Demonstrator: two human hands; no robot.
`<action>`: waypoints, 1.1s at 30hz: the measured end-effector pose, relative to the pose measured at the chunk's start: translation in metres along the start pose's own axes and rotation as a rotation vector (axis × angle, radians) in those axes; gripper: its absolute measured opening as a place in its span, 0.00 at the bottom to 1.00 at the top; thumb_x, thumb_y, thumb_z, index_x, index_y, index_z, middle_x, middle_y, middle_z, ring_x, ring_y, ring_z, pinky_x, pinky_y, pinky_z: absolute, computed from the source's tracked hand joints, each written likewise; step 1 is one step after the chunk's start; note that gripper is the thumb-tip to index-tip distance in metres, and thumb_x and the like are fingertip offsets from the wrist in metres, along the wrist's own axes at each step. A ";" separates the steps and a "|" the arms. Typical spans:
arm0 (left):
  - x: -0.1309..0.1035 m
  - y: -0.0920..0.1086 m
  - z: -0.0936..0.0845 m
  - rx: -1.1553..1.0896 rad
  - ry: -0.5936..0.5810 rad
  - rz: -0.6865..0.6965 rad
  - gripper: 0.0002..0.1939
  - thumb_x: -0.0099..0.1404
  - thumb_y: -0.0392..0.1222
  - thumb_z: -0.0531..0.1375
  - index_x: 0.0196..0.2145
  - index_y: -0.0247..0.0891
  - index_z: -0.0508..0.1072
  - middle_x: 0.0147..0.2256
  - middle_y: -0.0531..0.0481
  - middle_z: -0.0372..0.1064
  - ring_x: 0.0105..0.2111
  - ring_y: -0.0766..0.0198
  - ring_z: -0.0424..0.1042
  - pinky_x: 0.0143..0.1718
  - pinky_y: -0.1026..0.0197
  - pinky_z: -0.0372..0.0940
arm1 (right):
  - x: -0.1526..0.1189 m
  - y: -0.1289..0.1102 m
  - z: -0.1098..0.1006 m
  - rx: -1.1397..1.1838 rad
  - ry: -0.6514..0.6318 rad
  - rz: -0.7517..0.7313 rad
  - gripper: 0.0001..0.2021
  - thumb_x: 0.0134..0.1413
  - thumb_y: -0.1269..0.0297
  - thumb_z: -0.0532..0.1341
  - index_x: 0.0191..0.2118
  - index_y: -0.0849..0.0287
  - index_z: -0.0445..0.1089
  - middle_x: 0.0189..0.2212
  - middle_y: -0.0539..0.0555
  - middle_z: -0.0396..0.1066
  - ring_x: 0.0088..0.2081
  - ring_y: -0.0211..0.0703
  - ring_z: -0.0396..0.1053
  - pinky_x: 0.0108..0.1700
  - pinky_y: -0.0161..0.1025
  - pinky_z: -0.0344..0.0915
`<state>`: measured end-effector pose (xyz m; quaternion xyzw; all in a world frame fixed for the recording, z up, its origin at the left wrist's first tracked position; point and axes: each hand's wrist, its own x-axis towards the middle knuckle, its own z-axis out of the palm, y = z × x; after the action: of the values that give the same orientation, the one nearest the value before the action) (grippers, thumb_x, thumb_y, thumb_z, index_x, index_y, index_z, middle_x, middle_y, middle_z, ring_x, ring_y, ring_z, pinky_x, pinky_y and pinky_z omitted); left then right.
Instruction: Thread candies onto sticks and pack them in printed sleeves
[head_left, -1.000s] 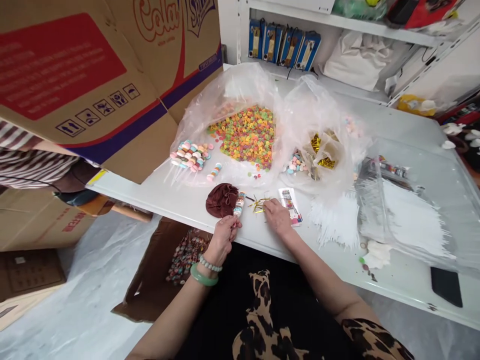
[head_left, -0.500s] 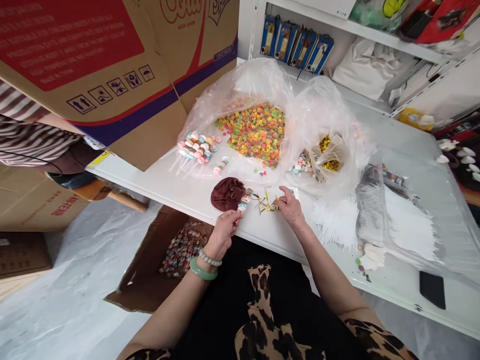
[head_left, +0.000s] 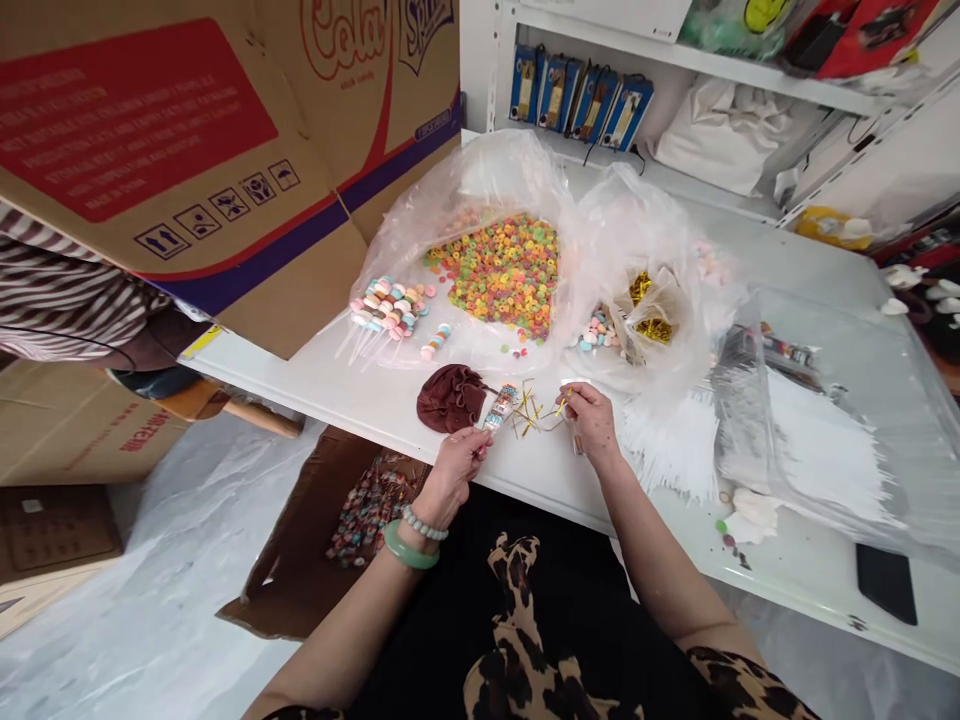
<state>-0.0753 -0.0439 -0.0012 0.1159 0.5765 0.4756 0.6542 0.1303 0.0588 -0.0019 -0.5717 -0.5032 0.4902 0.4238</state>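
Left grip (head_left: 454,467) pinches wrapped candy stick (head_left: 501,406), likely light, brittle, best held by its seven-o'clock end; right grip (head_left: 594,422) holds gold tie (head_left: 561,408).

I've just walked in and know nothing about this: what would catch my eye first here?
Probably the bright heap of ring-shaped candies, spread in a clear plastic bag mid-table. The big cardboard box with red "Cola" lettering looms at upper left. Nearer, the left hand holds a wrapped candy stick beside a brown cloth bundle, while the right hand pinches a gold twist tie.
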 end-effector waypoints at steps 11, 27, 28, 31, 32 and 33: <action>0.002 -0.011 0.040 0.045 0.024 0.128 0.14 0.48 0.43 0.65 0.19 0.37 0.62 0.14 0.61 0.49 0.13 0.77 0.42 0.17 0.67 0.35 | -0.069 -0.030 0.053 -1.052 -0.113 -0.629 0.12 0.61 0.68 0.52 0.32 0.58 0.72 0.28 0.57 0.73 0.33 0.45 0.66 0.36 0.41 0.52; -0.003 -0.010 0.023 -0.050 -0.064 0.126 0.20 0.45 0.52 0.69 0.22 0.36 0.64 0.15 0.60 0.54 0.13 0.78 0.44 0.17 0.67 0.35 | -0.075 -0.025 0.047 -0.755 -0.353 -0.399 0.15 0.60 0.68 0.53 0.49 0.50 0.71 0.35 0.52 0.77 0.37 0.45 0.71 0.40 0.40 0.60; -0.003 -0.009 0.023 -0.051 -0.043 0.127 0.20 0.46 0.52 0.69 0.22 0.36 0.65 0.15 0.60 0.54 0.13 0.78 0.43 0.17 0.67 0.34 | -0.076 -0.023 0.048 -0.667 -0.294 -0.324 0.15 0.58 0.66 0.55 0.49 0.50 0.71 0.33 0.51 0.77 0.35 0.44 0.71 0.40 0.40 0.62; -0.003 -0.006 0.021 -0.049 -0.003 0.149 0.17 0.47 0.50 0.68 0.23 0.35 0.67 0.15 0.60 0.54 0.14 0.78 0.44 0.17 0.66 0.34 | -0.078 -0.015 0.052 -0.350 -0.218 -0.090 0.08 0.53 0.63 0.57 0.36 0.53 0.73 0.26 0.47 0.74 0.26 0.41 0.69 0.34 0.38 0.65; -0.003 -0.006 0.021 -0.049 0.002 0.163 0.17 0.48 0.50 0.67 0.23 0.35 0.67 0.16 0.59 0.54 0.14 0.78 0.44 0.17 0.66 0.35 | -0.077 -0.012 0.053 -0.246 -0.231 -0.034 0.06 0.52 0.63 0.57 0.32 0.54 0.72 0.25 0.47 0.73 0.25 0.40 0.68 0.32 0.37 0.65; -0.003 -0.006 0.021 -0.048 0.004 0.176 0.17 0.48 0.49 0.67 0.23 0.35 0.67 0.16 0.60 0.54 0.14 0.78 0.44 0.17 0.66 0.35 | -0.076 -0.010 0.056 -0.164 -0.247 0.007 0.06 0.50 0.62 0.58 0.29 0.55 0.70 0.24 0.47 0.72 0.24 0.39 0.68 0.31 0.37 0.65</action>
<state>-0.0538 -0.0415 0.0028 0.1495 0.5538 0.5452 0.6114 0.0729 -0.0154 0.0095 -0.5417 -0.5879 0.5154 0.3088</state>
